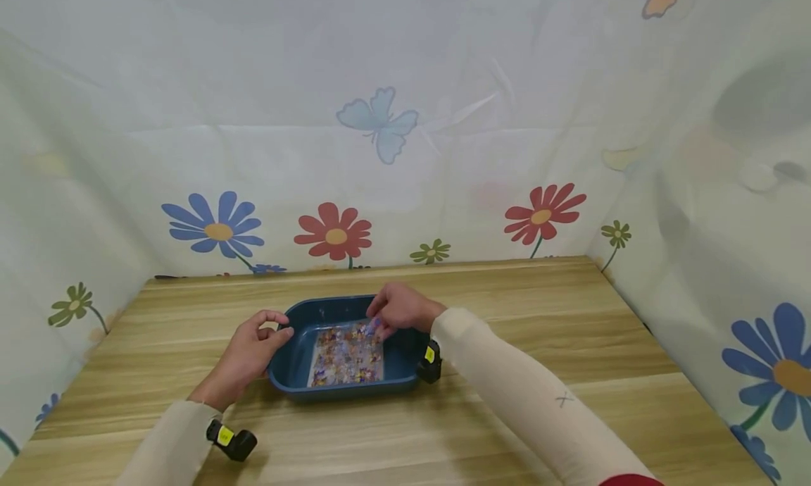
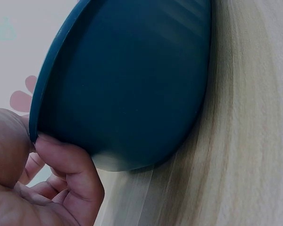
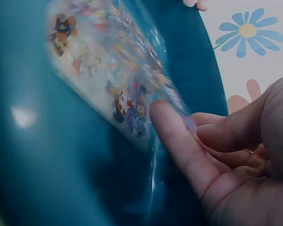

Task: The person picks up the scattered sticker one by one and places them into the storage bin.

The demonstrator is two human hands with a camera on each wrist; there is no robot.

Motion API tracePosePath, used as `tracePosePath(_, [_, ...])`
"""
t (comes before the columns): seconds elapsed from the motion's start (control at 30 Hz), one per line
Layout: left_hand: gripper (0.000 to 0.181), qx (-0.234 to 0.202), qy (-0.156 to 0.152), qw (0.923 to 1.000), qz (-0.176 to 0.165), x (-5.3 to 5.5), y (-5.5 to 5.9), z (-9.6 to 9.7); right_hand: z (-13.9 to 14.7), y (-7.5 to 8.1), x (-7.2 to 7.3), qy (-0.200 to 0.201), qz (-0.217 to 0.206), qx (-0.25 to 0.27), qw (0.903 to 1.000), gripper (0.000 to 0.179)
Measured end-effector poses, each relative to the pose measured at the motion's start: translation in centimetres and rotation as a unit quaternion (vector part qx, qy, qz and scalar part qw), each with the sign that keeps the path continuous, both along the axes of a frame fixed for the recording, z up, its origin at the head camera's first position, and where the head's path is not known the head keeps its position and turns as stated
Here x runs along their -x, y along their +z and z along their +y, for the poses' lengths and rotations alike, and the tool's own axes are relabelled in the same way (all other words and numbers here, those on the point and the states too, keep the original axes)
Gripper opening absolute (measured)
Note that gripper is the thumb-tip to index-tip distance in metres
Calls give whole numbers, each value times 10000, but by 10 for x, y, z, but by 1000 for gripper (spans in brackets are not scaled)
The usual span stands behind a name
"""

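A dark blue plastic basin point(image 1: 336, 394) stands on the wooden table. Its left rim is pinched between the thumb and index finger of my left hand point(image 1: 247, 352); the left wrist view shows these fingertips on the rim point(image 2: 49, 70). Inside the basin lies a flat clear packet printed or filled with small colourful cartoon figures point(image 1: 348, 356), perhaps stickers. My right hand point(image 1: 402, 308) reaches over the far right rim and pinches the packet's corner. In the right wrist view, the packet point(image 3: 94, 61) looks tilted and partly blurred, with clear film hanging beside my fingers point(image 3: 172, 132).
The wood-grain table point(image 1: 507, 415) extends around the basin. A pale curtain with flowers and butterflies point(image 1: 443, 190) borders the table at the back and both sides. Black wrist cameras point(image 1: 234, 442) are strapped to both sleeves.
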State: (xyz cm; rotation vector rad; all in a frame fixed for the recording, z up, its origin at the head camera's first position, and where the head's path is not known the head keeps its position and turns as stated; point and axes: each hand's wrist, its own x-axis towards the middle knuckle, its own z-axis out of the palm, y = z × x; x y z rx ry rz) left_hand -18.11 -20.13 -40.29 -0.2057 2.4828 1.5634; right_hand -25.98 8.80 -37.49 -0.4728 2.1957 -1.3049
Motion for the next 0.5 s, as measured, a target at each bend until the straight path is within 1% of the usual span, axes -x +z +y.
tracePosePath(0.13, [36,-41,-9,10000,15,1,0,2,2,-1,0,74,89,-257,9996,31])
tracePosePath(0.2, [36,-53,-35,10000,24,1,1,4,3,1,0,66,267,-461,9986,31])
tracePosePath(0.27, [36,-64,-71,9999,42,2,3,4,2,2,0,92,568,-773,9953,31])
tracePosePath(0.33, [36,-33,-101,9999,66,2,5,4,2,5,-1,169,971,-1138,9886,32])
tracePosePath(0.4, [34,59,-147,9998,126,2,8,4,2,8,-3,269,1430,-1496,9780,34])
tracePosePath(0.43, [33,175,-176,9995,187,2,9,4,3,10,-5,334,1666,-1626,9720,34])
tracePosePath(0.5, [30,562,-237,9974,388,2,13,4,4,15,-8,392,2113,-1775,9604,34])
